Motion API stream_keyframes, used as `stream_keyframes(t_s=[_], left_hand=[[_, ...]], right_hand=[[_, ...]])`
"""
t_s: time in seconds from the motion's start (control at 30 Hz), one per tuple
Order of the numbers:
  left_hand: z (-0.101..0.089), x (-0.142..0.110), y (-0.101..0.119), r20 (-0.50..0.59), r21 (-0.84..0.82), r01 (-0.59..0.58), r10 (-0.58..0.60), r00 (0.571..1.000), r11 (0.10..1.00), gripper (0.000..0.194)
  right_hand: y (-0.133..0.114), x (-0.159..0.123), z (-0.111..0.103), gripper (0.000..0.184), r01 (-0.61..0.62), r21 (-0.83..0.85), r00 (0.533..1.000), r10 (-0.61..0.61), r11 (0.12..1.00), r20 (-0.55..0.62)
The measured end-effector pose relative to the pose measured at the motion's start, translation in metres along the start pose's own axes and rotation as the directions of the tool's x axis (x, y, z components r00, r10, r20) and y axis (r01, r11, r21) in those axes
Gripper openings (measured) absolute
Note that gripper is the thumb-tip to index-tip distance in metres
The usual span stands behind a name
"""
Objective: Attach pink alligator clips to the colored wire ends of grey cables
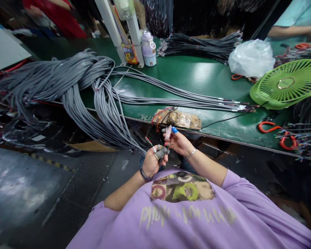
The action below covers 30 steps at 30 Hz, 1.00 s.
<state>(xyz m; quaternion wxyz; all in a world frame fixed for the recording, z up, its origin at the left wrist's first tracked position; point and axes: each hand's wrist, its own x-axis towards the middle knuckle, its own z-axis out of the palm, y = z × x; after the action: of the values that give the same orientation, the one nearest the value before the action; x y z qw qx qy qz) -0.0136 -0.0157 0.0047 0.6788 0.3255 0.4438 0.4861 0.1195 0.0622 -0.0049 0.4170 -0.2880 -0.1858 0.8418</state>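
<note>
- Grey cables (131,140): slim, bundled, ending in red and green wires (149,141); left hand (152,162), fingers pinching the cable ends.
- Right hand (180,143): beside the wires; whether its fingers pinch any, I cannot tell.
- Worktop (207,77): glossy green, scuffed near its front edge.
- Floor (28,186): grey, yellow-black stripe (54,163).

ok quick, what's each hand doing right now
Left hand: closed, holding coloured wires.
Right hand: partly curled, close by the wires; whether it grips any cannot be told.
</note>
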Motion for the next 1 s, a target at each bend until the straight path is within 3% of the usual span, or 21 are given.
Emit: stream_keyframes(t_s=[0.1, 0.2, 0.37, 0.57, 0.77, 1.0], left_hand=[[0.003, -0.002, 0.001, -0.034, 0.015, -0.046, 0.046, 0.998, 0.999, 0.030], [0.006, -0.001, 0.000, -0.064, 0.024, -0.075, 0.076, 0.995, 0.997, 0.029], [0.008, 0.001, -0.003, -0.091, 0.030, -0.085, 0.087, 0.992, 0.996, 0.027], [0.011, 0.002, -0.005, -0.104, 0.053, -0.092, 0.097, 0.990, 0.994, 0.028], [0.010, 0.005, -0.010, -0.103, 0.063, -0.078, 0.084, 0.991, 0.995, 0.030], [0.009, 0.001, -0.009, -0.114, 0.083, -0.069, 0.079, 0.990, 0.994, 0.028]], right_hand=[[0.000, 0.000, 0.001, 0.025, 0.042, -0.038, 0.999, -0.043, 0.998, -0.020], [0.003, 0.003, -0.003, 0.033, 0.081, -0.093, 0.996, -0.085, 0.992, -0.040], [0.009, 0.009, -0.009, 0.043, 0.246, -0.232, 0.961, -0.268, 0.941, -0.067], [0.003, 0.009, 0.003, 0.044, 0.025, -0.016, 0.996, -0.027, 1.000, -0.087], [0.005, 0.011, 0.007, 0.040, 0.061, 0.060, 0.990, -0.053, 0.996, -0.132], [0.006, 0.006, 0.003, 0.051, 0.049, 0.028, 0.999, -0.048, 0.998, -0.016]])
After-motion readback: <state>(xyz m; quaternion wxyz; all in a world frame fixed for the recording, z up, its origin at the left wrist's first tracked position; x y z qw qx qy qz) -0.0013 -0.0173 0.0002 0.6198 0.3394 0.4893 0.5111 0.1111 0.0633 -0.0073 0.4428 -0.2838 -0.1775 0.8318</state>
